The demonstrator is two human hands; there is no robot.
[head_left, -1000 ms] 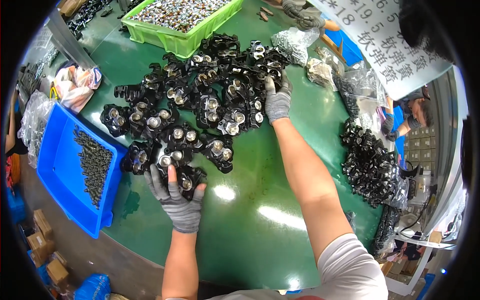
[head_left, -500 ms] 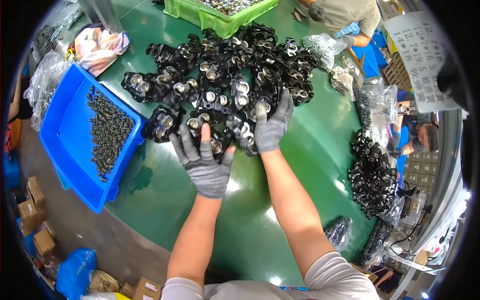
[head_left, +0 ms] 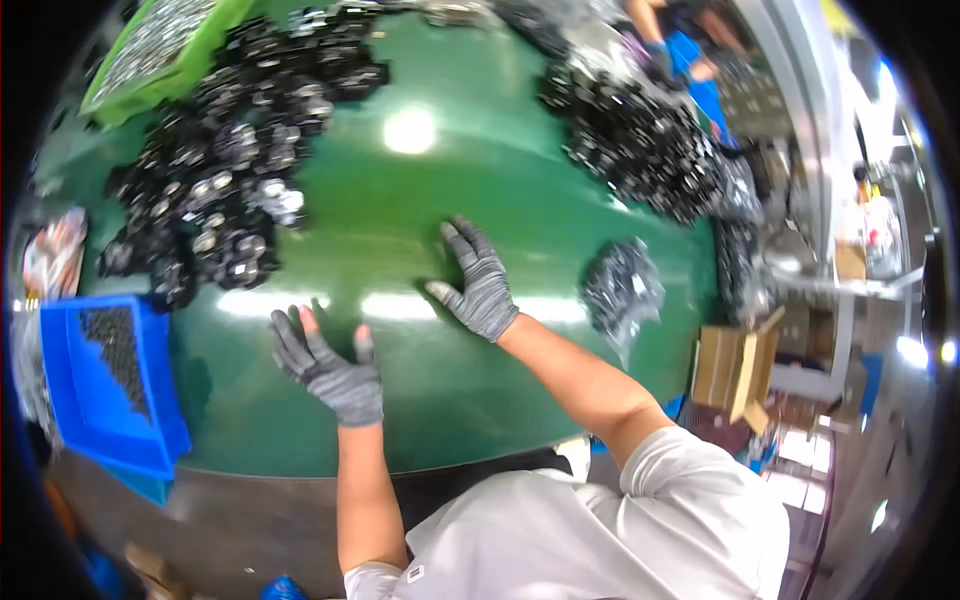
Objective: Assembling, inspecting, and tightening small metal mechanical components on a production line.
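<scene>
My left hand (head_left: 335,372), in a grey glove with bare thumb and finger tips, hovers over the green table with its fingers apart. My right hand (head_left: 478,283), also gloved in grey, is spread over the table's middle and holds nothing. Left of and beyond my hands lies a pile of black parts (head_left: 235,150) with shiny round metal inserts; neither hand touches it. My left hand is the nearer one to this pile.
A blue bin (head_left: 160,385) of small dark springs stands at the left. A green crate (head_left: 185,75) of small metal pieces sits far left. Small black parts (head_left: 650,150) are heaped far right, near a plastic-bagged bundle (head_left: 622,285) and a cardboard box (head_left: 735,365). Another person's arm (head_left: 648,25) shows beyond.
Both hands have come away from the black parts and back over bare table. The view has swung to the right, so the pile and blue bin now appear further left.
</scene>
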